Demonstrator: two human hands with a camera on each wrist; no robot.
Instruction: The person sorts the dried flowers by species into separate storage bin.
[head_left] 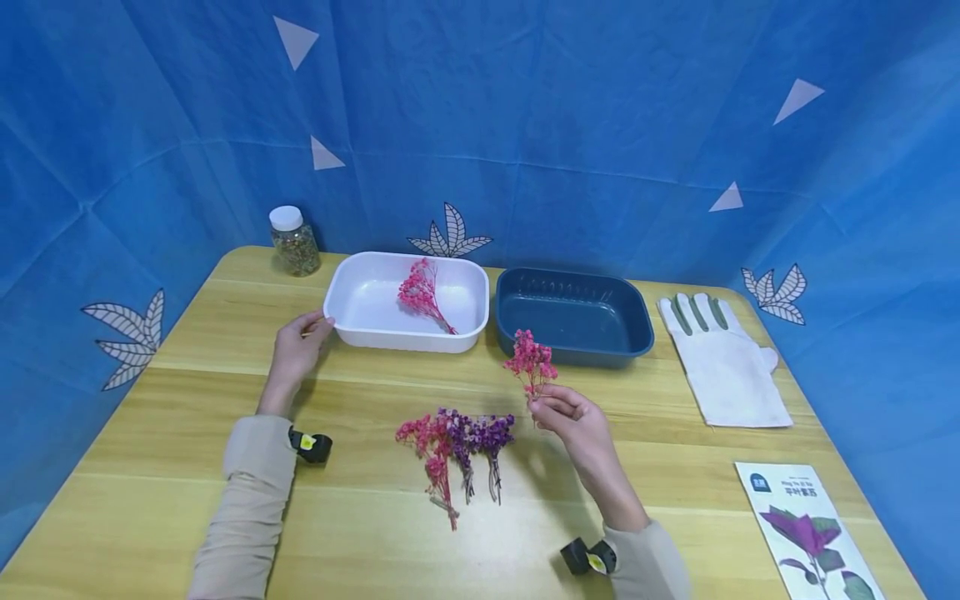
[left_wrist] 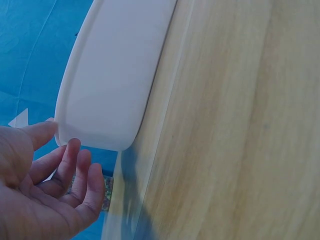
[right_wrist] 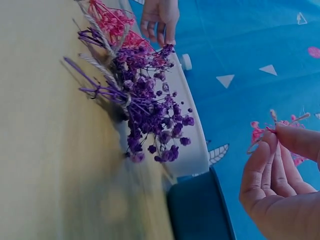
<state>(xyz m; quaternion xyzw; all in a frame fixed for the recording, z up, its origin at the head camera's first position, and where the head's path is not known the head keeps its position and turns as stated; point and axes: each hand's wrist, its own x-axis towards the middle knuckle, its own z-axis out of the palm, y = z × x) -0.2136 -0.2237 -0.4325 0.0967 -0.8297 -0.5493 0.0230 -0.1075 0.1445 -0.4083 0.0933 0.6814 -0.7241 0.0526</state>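
Observation:
My right hand [head_left: 573, 425] pinches a sprig of pink dried flowers [head_left: 531, 357] by its stem, blossoms up, close in front of the dark blue basin [head_left: 637, 337]. At the left, my left hand [head_left: 298, 346] holds the rim of the white basin [head_left: 360, 337] at its near left corner. The left wrist view has the thumb [left_wrist: 42, 132] on the rim and a fingertip under it. Another pink sprig [head_left: 420, 290] lies inside the white basin. On the table between the hands lie a pink bunch [head_left: 438, 454] and purple bunches [head_left: 491, 437], stems toward me; twine shows around the purple stems.
A white-lidded jar [head_left: 295, 242] stands at the back left. To the right of the blue basin lies a white and green glove [head_left: 723, 362], with a printed flower packet [head_left: 810, 529] nearer me. Blue cloth [head_left: 600, 100] hangs around the wooden table [head_left: 360, 533].

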